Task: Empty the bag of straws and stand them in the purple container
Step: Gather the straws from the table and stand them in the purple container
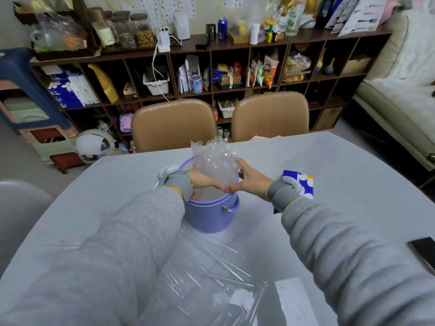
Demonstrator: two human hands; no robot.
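So both hands were wrapped around the bundle of straws [215,161], which stood upright in the purple container [211,215], wrappers sticking up above its rim. Left hand [202,181] gripped it from the left with the fingers curled round, thumb pointing across the front. Right hand [247,178] did the same from the right, and the two thumbs nearly met in front of the bundle. The container sat on the grey table [341,184]. The emptied clear bag [211,278] lay crumpled on the near side of the container. A blue flowered tissue pack [300,183] was just right of the container, behind the right wrist.
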